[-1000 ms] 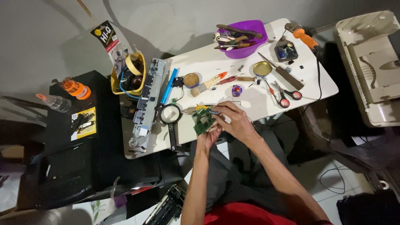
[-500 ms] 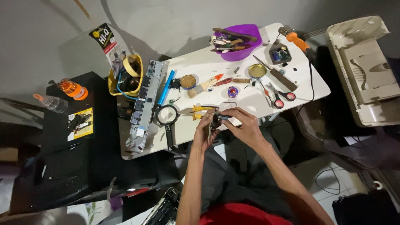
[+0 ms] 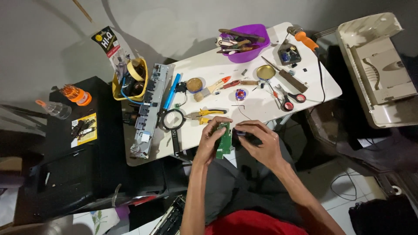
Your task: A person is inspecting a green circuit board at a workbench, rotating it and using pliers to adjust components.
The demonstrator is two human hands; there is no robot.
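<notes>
White table (image 3: 209,65): smooth, matt top.
Circuit board (image 3: 224,141), held on edge between left hand (image 3: 210,141) and right hand (image 3: 257,141): green, slightly glossy laminate.
Purple bowl (image 3: 248,54), far side: glossy plastic, holding worn wooden-handled tools.
Pliers (image 3: 204,115): yellow plastic grips, dull metal jaws.
Scissors (image 3: 291,101), right: bright metal blades, red and black plastic handles.
Soldering iron (image 3: 305,39): orange plastic handle, matt.
Round tin (image 3: 265,72): brassy metal, shiny.
Magnifier (image 3: 173,120): black plastic frame, clear glass lens.
Long chassis strip (image 3: 150,106), left: grey bare metal.
Beige casing (image 3: 379,65), far right: matt moulded plastic.
Black side table (image 3: 61,174), left: dull finish.
</notes>
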